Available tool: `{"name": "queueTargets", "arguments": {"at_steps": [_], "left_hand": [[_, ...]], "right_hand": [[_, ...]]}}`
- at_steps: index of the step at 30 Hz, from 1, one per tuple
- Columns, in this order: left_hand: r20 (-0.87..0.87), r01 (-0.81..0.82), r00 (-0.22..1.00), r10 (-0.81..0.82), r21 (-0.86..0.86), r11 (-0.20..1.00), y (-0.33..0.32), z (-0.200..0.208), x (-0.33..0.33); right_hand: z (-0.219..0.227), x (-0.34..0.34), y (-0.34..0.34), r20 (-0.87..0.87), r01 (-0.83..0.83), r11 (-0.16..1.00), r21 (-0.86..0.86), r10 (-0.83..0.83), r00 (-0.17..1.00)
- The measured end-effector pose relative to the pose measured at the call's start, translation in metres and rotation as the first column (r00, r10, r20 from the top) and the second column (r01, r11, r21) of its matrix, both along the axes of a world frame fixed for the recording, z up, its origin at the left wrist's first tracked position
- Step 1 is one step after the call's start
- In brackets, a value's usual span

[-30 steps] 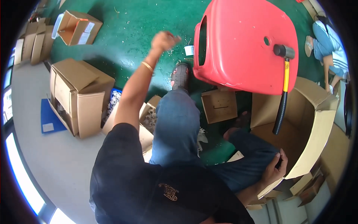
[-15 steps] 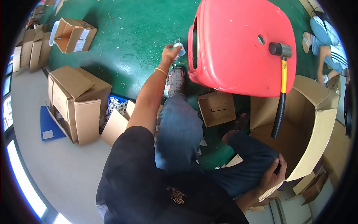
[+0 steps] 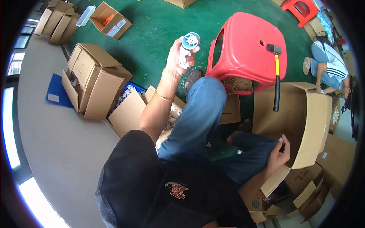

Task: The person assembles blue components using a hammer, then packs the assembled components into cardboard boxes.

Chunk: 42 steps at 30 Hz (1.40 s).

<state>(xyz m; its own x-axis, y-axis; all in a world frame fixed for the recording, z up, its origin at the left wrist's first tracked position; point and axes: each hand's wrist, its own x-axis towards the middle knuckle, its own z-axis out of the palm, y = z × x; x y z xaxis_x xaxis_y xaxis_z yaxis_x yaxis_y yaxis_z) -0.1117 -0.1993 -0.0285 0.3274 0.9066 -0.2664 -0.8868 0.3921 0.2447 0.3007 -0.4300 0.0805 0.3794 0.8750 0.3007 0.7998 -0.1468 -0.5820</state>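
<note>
Raised above the green floor, my left hand [image 3: 178,57] is closed around a white round spool-like part [image 3: 191,40] with spokes and a teal ring. A white, irregular piece [image 3: 184,57] shows against the same palm; whether it is joined to the spool I cannot tell. My right hand [image 3: 279,155] lies by my bent right knee, fingers loosely curled and a little apart, with nothing visible in them. A mallet [image 3: 276,78] with a black and metal head and a yellow and black handle lies on the red plastic stool [image 3: 243,41], its handle overhanging the near edge.
A large open carton [image 3: 323,125] stands at my right. Left are a half-open carton [image 3: 95,81] and a blue tray [image 3: 140,89] of small white parts. Farther off is a small box [image 3: 121,26] with something orange inside. Another person [image 3: 329,62] crouches at the far right.
My left hand has come up from near the floor by my shoe, bringing the white spool-like part with it. My view has shifted. The right hand stays by the knee.
</note>
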Motion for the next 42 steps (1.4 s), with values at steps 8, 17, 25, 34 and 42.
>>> {"name": "queueTargets", "arguments": {"at_steps": [8, 17, 25, 34, 42], "left_hand": [[0.099, 0.003, 0.995, -0.016, 0.138, 0.990, -0.048, 0.030, -0.009], [-0.063, -0.027, 0.998, 0.019, -0.141, 0.990, -0.075, -0.055, -0.039], [-0.420, -0.298, 0.816, 0.398, 0.284, 0.911, 0.189, 0.154, -0.099], [-0.654, -0.129, 0.665, 0.360, 0.374, 0.918, 0.117, 0.153, 0.008], [-0.299, 0.282, 0.934, -0.196, 0.275, 0.919, -0.019, 0.104, 0.135]], "right_hand": [[0.001, -0.005, -0.023, 0.084, -0.025, 1.000, 0.005, 0.024, 0.996], [0.001, -0.011, -0.019, 0.121, -0.028, 0.995, 0.099, 0.016, 0.992], [0.000, 0.002, -0.025, 0.032, 0.041, 0.998, 0.057, -0.043, 0.999], [0.000, 0.006, -0.010, -0.008, 0.023, 0.988, 0.150, -0.022, 1.000], [-0.004, 0.012, -0.015, 0.010, 0.044, 0.983, 0.179, -0.046, 0.999]]}}
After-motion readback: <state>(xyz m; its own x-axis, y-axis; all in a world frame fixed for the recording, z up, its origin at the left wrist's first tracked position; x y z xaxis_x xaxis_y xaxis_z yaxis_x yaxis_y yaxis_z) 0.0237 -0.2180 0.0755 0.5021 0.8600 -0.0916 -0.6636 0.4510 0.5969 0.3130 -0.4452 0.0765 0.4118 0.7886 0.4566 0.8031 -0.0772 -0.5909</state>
